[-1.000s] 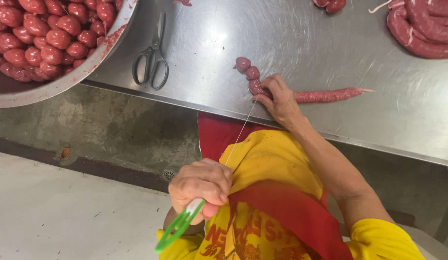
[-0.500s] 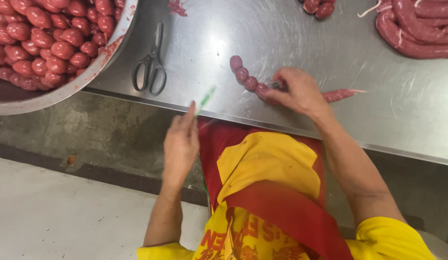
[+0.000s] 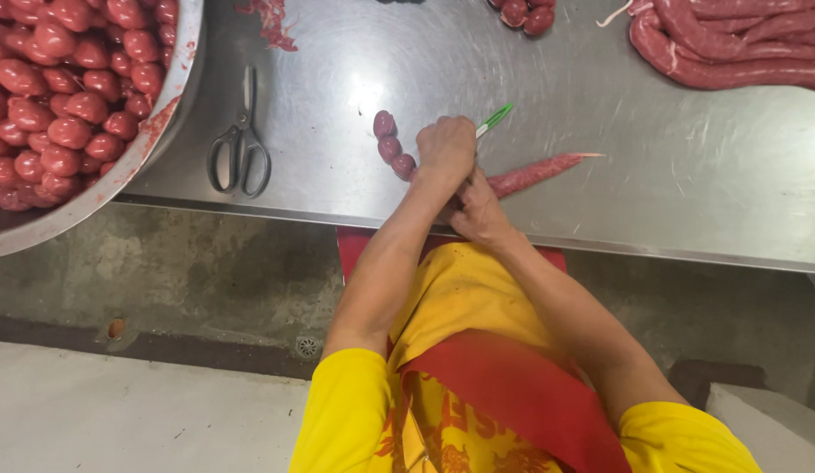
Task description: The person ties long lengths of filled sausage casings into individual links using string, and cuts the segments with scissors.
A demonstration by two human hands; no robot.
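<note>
From the head camera we look straight down on a steel worktop (image 3: pixel 688 201) with both of our hands meeting near its front edge. Our left hand (image 3: pixel 446 147) is curled into a fist around a thin green tool (image 3: pixel 494 119), whose tip sticks out past the knuckles toward the back of the worktop. Our right hand (image 3: pixel 480 208) lies just behind and under the left one, fingers closed on the sausage string (image 3: pixel 477 171), though the left hand hides exactly how they pinch it. The string runs across the worktop under our hands: three small round links sit to the left of the fist, and a long unfilled-looking tapering length stretches away to the right. A pair of scissors (image 3: pixel 239 140) lies flat well to the left, near a big metal bowl (image 3: pixel 175 83) heaped with round red links. Thick uncut sausage coils (image 3: pixel 731 52) lie at the far right corner, and a few loose links (image 3: pixel 523 13) at the back edge.
</note>
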